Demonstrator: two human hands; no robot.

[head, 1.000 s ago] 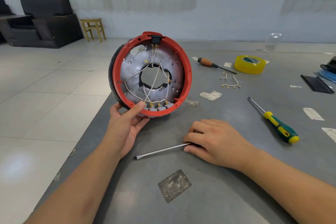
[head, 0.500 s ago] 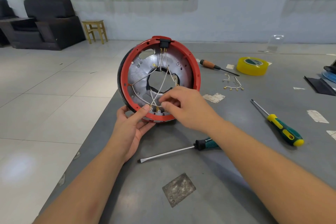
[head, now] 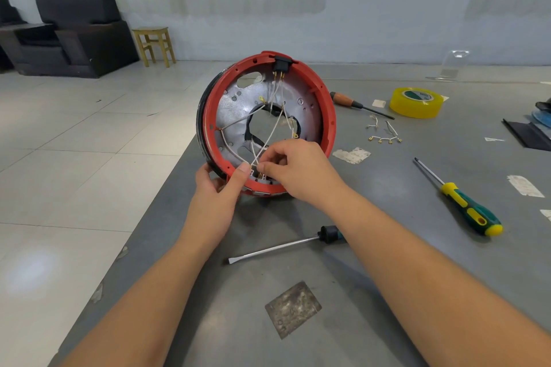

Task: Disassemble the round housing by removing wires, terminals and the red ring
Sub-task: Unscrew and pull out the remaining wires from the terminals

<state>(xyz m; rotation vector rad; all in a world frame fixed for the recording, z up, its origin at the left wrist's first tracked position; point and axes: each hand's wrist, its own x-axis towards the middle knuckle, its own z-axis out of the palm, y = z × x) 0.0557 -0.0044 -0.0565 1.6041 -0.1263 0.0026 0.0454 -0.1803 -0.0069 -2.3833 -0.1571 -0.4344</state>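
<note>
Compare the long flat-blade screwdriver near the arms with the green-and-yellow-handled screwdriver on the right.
The long flat-blade screwdriver has a flat tip pointing left; its handle is mostly hidden under the right forearm. The green-and-yellow-handled screwdriver shows whole, has a shorter shaft, and its tip points up-left, away from the person. Both lie untouched on the grey table.

Table layout, items as we find them

We log the round housing (head: 265,122) standing on edge at the table's (head: 387,292) left side, wires (head: 268,140) inside it; a flat screwdriver (head: 286,244) in front of it; a second screwdriver (head: 459,199) to the right; tape roll (head: 420,103), third screwdriver (head: 357,104) and loose terminals (head: 384,138) behind.
</note>
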